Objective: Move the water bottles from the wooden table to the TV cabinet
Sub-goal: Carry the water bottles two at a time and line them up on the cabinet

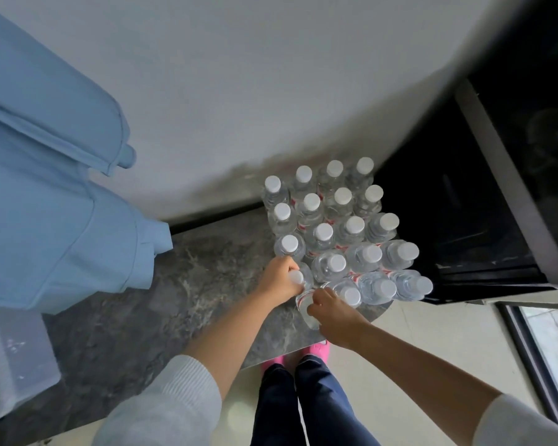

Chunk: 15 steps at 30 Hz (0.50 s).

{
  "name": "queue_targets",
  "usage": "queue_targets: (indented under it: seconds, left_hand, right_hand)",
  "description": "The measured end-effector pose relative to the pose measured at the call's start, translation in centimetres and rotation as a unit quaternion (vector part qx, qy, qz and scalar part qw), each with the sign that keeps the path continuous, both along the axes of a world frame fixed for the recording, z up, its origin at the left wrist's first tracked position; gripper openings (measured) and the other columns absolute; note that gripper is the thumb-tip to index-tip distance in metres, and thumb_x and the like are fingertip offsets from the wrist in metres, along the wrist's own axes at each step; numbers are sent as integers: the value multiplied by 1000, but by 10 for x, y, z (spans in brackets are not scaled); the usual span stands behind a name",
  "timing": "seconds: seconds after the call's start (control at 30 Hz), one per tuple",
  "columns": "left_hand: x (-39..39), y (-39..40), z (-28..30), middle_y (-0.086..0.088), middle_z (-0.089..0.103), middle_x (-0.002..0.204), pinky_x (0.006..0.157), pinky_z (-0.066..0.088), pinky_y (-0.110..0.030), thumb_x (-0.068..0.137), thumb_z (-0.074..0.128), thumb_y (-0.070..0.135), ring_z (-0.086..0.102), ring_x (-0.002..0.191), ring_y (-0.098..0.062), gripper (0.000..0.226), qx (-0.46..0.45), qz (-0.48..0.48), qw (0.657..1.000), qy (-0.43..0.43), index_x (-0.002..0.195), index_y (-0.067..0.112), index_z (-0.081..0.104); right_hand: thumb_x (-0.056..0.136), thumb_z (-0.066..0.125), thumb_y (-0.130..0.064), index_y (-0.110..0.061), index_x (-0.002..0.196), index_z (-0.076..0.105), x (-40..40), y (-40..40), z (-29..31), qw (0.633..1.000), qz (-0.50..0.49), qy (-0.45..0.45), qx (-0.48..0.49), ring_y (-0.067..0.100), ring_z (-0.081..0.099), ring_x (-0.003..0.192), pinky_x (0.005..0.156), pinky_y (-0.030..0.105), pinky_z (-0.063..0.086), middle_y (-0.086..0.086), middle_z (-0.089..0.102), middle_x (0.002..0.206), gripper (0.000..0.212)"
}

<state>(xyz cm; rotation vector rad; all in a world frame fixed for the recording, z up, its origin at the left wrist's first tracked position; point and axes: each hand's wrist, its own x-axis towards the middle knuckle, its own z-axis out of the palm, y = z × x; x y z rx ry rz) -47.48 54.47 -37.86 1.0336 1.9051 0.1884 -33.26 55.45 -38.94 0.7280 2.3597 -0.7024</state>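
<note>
Several clear water bottles with white caps (339, 226) stand packed in rows on the grey marbled cabinet top (187, 284), near its right end by the wall. My left hand (279, 278) grips one bottle (298, 278) at the near left corner of the group, fingers curled round its neck. My right hand (332, 313) holds another clear bottle (305, 300) just in front of the rows; my fingers hide its cap.
A light blue fabric object (52, 194) stands on the left of the cabinet top. A translucent plastic box (10, 355) sits at the near left. A black appliance with a dark glass front (484, 220) stands to the right. Pink slippers (316, 349) show on the pale floor.
</note>
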Motion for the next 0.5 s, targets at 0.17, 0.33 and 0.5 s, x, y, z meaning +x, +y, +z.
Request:
queue_targets:
  seconds: [0.17,0.33,0.5]
  left_hand:
    - [-8,-12,-5,-9,60,122,80,40,-22,85,60,3,57,105,-21,38,-30,16,999,-39,123,4,54]
    - [-18,-34,-11,-13,59,124,89,45,-29,87,52,-4,57,111,-24,34,-53,58,995,-68,120,2,56]
    - [-21,-59,-5,-12,55,132,93,44,-27,92,45,-1,53,122,-24,33,-73,70,993,-58,123,1,55]
  right_hand:
    - [86,46,3,-1,120,54,-8,3,-2,1000,-24,-7,0,27,36,125,95,33,45,14,41,130,35]
    - [85,48,5,-2,117,55,-11,2,-4,999,-39,-10,3,26,36,124,94,35,49,11,41,129,34]
    - [85,42,9,-3,119,51,-11,-3,0,997,-75,-10,7,28,36,124,92,38,49,14,40,130,38]
